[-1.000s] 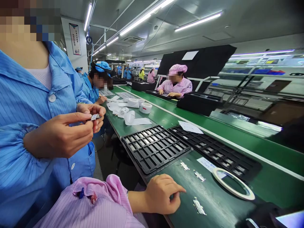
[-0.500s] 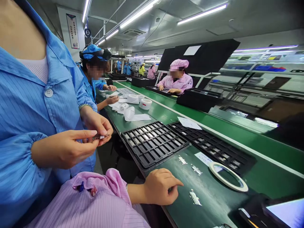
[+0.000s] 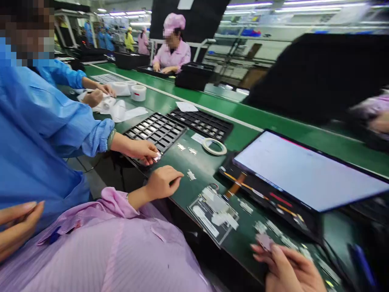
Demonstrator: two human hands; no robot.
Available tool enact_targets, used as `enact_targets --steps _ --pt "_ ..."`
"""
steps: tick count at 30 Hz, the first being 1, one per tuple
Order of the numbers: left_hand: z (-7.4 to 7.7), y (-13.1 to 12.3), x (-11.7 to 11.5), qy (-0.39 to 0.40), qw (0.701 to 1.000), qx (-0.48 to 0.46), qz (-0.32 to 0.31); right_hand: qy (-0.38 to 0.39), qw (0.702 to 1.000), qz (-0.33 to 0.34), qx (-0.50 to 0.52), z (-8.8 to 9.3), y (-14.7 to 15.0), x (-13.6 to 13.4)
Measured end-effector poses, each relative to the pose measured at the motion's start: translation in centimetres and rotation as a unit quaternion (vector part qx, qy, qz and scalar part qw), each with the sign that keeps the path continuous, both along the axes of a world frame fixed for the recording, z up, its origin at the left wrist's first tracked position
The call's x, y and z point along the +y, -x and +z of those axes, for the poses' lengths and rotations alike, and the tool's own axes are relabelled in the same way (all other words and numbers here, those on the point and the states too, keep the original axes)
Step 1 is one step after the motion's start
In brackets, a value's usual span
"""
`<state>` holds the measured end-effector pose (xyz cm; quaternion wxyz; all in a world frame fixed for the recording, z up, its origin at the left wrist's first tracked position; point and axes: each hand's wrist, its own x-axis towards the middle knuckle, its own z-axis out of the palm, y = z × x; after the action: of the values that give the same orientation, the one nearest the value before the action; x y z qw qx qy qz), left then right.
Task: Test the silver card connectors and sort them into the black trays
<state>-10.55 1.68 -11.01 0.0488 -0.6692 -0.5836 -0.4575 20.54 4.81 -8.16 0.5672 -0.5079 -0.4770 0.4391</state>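
My left hand [image 3: 164, 183] rests with curled fingers on the green bench mat [image 3: 206, 174], close to a small metal part [image 3: 191, 174]. Low at the right, my right hand [image 3: 285, 269] is blurred beside a small pinkish piece [image 3: 264, 241]; I cannot tell whether it holds it. A co-worker's blue-sleeved hand [image 3: 141, 150] pinches a small metal part [image 3: 157, 157] at the edge of a black compartment tray [image 3: 154, 130]. Two more metal parts [image 3: 181, 147] lie on the mat.
A display panel [image 3: 304, 170] lies tilted on a black holder, with an orange flex cable [image 3: 235, 184]. Nearby are a transparent sheet holding white pieces [image 3: 212, 215], a tape ring [image 3: 214, 146], a second tray [image 3: 200, 123] and another co-worker's hand [image 3: 18, 223].
The view has swung right, bringing the display panel and my right hand into sight. The co-worker's hands have moved from holding a part up close to reaching out over the tray.
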Motion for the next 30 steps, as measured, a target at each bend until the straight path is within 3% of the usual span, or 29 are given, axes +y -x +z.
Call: enact_targets --steps 7,21,23,26,30 --pt "0.1 0.5 -0.5 0.01 0.997 0.055 -0.056 0.003 1.0 -0.011 0.027 -1.1 0.6 0.3" --pt "-0.1 0.4 -0.4 0.028 0.996 0.08 -0.026 -0.003 1.0 -0.015 0.027 -1.2 0.4 0.2" --pt "0.4 0.3 -0.5 0.031 0.997 0.068 0.005 -0.004 1.0 -0.013 0.028 -1.2 0.4 0.2" --pt "1.7 0.7 -0.5 0.028 0.992 0.039 0.113 -0.003 1.0 -0.008 0.026 -1.3 0.3 0.2" --pt "3.6 1.5 0.0 0.099 0.959 0.072 0.257 -0.007 1.0 -0.003 0.023 -1.3 0.1 0.2"
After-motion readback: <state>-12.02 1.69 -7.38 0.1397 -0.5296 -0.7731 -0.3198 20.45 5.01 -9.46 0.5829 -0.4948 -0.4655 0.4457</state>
